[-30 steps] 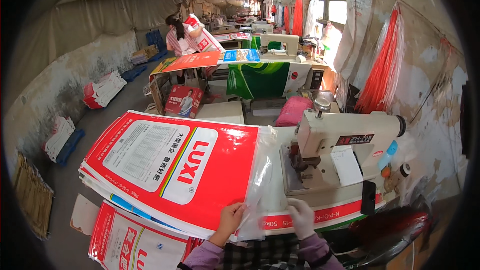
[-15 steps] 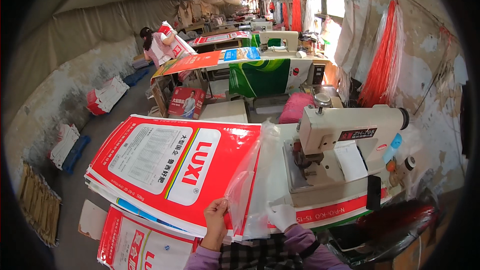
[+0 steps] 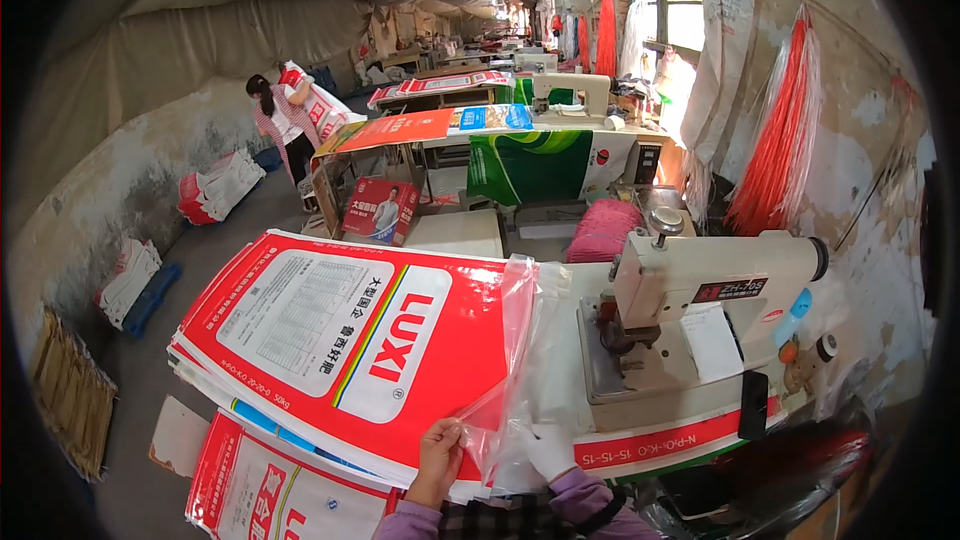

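A red and white printed sack (image 3: 300,330) lies flat on top of a stack of similar sacks, with a clear plastic liner (image 3: 515,340) sticking out along its right edge. My bare left hand (image 3: 437,455) pinches the liner's near corner between thumb and fingers, over the sack's lower right corner. Just to the right, my right hand (image 3: 550,450), in a white glove, closes on the bunched liner; its fingertips are partly hidden in the film. Right of the hands stands a cream industrial sewing machine (image 3: 715,285), with a white paper slip (image 3: 712,340) on its bed.
A black phone-like slab (image 3: 753,405) sits at the machine table's front edge. Pink thread (image 3: 605,230) and a red carton (image 3: 380,210) are beyond the stack. More sacks (image 3: 290,480) lie lower left. A person (image 3: 285,125) carries sacks farther back. Red strands (image 3: 775,130) hang on the wall.
My right hand has moved slightly left, closer to my left hand, and the liner between them looks more gathered. The view has shifted a little. The distant person has turned and stands more upright.
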`<action>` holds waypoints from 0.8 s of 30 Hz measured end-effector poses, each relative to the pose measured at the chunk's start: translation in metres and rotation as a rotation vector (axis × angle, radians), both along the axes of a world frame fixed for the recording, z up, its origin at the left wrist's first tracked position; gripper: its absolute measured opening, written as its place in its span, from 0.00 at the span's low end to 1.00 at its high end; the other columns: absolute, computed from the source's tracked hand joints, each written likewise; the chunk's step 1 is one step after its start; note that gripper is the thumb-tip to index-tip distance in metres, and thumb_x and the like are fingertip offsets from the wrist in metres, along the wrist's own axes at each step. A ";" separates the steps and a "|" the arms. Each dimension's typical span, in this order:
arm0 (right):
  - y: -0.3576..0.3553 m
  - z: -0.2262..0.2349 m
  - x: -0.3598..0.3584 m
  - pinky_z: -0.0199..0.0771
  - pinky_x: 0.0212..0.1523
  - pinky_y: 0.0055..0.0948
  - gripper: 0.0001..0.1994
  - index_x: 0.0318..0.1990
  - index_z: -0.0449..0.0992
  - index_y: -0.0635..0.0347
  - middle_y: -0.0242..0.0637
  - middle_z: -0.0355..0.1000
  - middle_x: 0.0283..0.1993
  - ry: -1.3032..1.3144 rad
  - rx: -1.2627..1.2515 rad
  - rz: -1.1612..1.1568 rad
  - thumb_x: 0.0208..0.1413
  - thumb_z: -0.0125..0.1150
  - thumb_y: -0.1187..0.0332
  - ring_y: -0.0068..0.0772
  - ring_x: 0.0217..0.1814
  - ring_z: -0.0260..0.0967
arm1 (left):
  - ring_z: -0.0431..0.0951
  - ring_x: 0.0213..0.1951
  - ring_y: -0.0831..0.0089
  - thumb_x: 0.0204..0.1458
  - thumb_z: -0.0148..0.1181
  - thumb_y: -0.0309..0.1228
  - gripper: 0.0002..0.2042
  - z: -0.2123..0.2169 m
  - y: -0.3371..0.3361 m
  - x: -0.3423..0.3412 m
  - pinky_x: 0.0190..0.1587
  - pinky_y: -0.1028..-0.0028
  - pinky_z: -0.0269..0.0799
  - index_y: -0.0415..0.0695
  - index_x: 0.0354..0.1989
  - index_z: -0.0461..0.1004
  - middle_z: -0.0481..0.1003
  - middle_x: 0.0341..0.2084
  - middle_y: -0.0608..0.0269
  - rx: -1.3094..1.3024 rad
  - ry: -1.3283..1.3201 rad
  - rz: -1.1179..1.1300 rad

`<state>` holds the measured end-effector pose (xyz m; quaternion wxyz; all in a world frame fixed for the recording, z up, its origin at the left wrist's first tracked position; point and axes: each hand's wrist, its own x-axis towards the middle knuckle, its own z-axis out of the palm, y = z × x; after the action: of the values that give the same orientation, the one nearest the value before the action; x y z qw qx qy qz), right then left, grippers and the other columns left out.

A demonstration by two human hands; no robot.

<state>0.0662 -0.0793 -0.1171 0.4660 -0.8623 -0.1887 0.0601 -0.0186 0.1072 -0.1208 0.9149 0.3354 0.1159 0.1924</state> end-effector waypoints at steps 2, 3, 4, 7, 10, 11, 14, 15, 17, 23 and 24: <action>-0.006 -0.017 -0.003 0.69 0.27 0.43 0.16 0.23 0.78 0.60 0.46 0.71 0.20 -0.090 -0.056 -0.032 0.55 0.56 0.58 0.45 0.22 0.73 | 0.76 0.34 0.75 0.56 0.56 0.19 0.04 -0.005 0.002 0.000 0.39 0.77 0.73 0.36 0.38 0.76 0.78 0.32 0.59 0.018 -0.007 -0.027; -0.004 -0.014 -0.006 0.69 0.27 0.43 0.16 0.23 0.78 0.60 0.46 0.71 0.20 -0.088 -0.054 -0.020 0.55 0.56 0.58 0.45 0.22 0.73 | 0.76 0.34 0.75 0.56 0.56 0.19 0.04 -0.008 0.002 -0.001 0.39 0.77 0.73 0.36 0.38 0.76 0.78 0.33 0.59 0.028 -0.012 -0.046; -0.001 -0.007 -0.009 0.69 0.27 0.44 0.15 0.23 0.77 0.60 0.46 0.71 0.20 -0.178 -0.084 -0.027 0.54 0.56 0.59 0.47 0.23 0.73 | 0.77 0.36 0.74 0.56 0.57 0.18 0.05 -0.010 0.005 -0.003 0.40 0.76 0.74 0.37 0.38 0.76 0.78 0.34 0.58 0.016 0.008 -0.043; 0.005 -0.014 -0.008 0.69 0.28 0.47 0.14 0.22 0.76 0.59 0.47 0.70 0.21 -0.320 -0.109 -0.047 0.52 0.57 0.60 0.50 0.24 0.71 | 0.78 0.39 0.72 0.55 0.57 0.18 0.05 -0.014 0.007 -0.002 0.43 0.75 0.74 0.37 0.39 0.76 0.78 0.35 0.58 0.053 -0.042 -0.038; 0.001 -0.026 -0.004 0.68 0.27 0.46 0.12 0.19 0.71 0.59 0.48 0.67 0.20 -0.341 -0.155 -0.138 0.48 0.60 0.63 0.52 0.23 0.68 | 0.78 0.42 0.72 0.55 0.58 0.18 0.07 -0.018 0.002 0.005 0.48 0.75 0.74 0.37 0.41 0.76 0.78 0.37 0.59 0.051 -0.058 -0.101; 0.003 -0.021 -0.005 0.68 0.27 0.46 0.12 0.19 0.71 0.59 0.48 0.67 0.20 -0.341 -0.147 -0.090 0.48 0.60 0.63 0.52 0.23 0.68 | 0.78 0.42 0.72 0.55 0.58 0.18 0.07 -0.016 0.003 0.007 0.48 0.75 0.74 0.37 0.42 0.76 0.78 0.37 0.60 0.047 -0.071 -0.123; 0.007 -0.011 -0.006 0.66 0.26 0.44 0.12 0.17 0.67 0.60 0.48 0.65 0.18 -0.308 -0.027 -0.118 0.45 0.63 0.67 0.51 0.21 0.66 | 0.78 0.42 0.74 0.55 0.59 0.19 0.07 -0.018 0.007 0.005 0.48 0.76 0.73 0.37 0.42 0.76 0.79 0.38 0.60 0.016 -0.047 -0.144; 0.008 -0.015 -0.005 0.65 0.25 0.43 0.12 0.17 0.66 0.60 0.47 0.65 0.18 -0.326 0.004 -0.137 0.43 0.64 0.68 0.51 0.21 0.66 | 0.78 0.42 0.74 0.55 0.59 0.19 0.07 -0.016 0.008 0.004 0.48 0.76 0.73 0.37 0.42 0.76 0.79 0.38 0.60 0.011 -0.047 -0.124; 0.007 -0.020 -0.005 0.64 0.25 0.42 0.13 0.17 0.65 0.61 0.47 0.64 0.17 -0.347 0.032 -0.147 0.42 0.64 0.70 0.51 0.21 0.65 | 0.79 0.42 0.73 0.55 0.58 0.19 0.07 -0.013 0.008 0.003 0.49 0.76 0.74 0.37 0.42 0.76 0.79 0.38 0.59 0.017 -0.068 -0.143; 0.007 -0.016 -0.007 0.64 0.26 0.45 0.15 0.17 0.63 0.58 0.44 0.64 0.18 -0.359 -0.010 -0.151 0.43 0.66 0.68 0.52 0.22 0.66 | 0.79 0.43 0.72 0.55 0.58 0.18 0.07 -0.016 0.009 0.003 0.49 0.76 0.74 0.37 0.42 0.76 0.79 0.37 0.59 0.002 -0.103 -0.150; 0.006 -0.016 -0.007 0.64 0.26 0.45 0.15 0.18 0.63 0.58 0.44 0.64 0.17 -0.363 -0.018 -0.143 0.43 0.67 0.68 0.52 0.22 0.67 | 0.79 0.43 0.72 0.55 0.58 0.18 0.07 -0.017 0.008 0.002 0.49 0.76 0.74 0.37 0.42 0.76 0.79 0.37 0.59 0.003 -0.104 -0.150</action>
<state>0.0588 -0.0731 -0.1330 0.4195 -0.8744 -0.2075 -0.1280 -0.0164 0.1154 -0.1378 0.9310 0.3340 0.0426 0.1407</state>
